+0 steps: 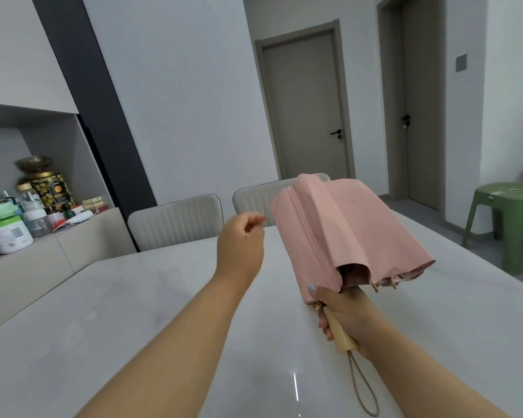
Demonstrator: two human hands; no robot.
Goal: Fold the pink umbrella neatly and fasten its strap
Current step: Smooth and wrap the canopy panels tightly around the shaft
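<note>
The right hand (346, 312) gripped the pale wooden handle (341, 333) of the pink umbrella (341, 227), fingers curled round it, the collapsed canopy slanting up and away from that hand, loose and unwrapped. A looped cord (363, 387) hung below the handle. The left hand (242, 242) hovered just left of the canopy, fingers curled, holding nothing. Under both hands lay the white counter (118, 312); beyond them stood two pale chairs (175, 218).

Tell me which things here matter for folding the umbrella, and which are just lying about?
For the job:
pink umbrella
wooden handle
wrist loop
right hand
left hand

Lying about:
table
two chairs
green stool
jars on the sideboard
</note>
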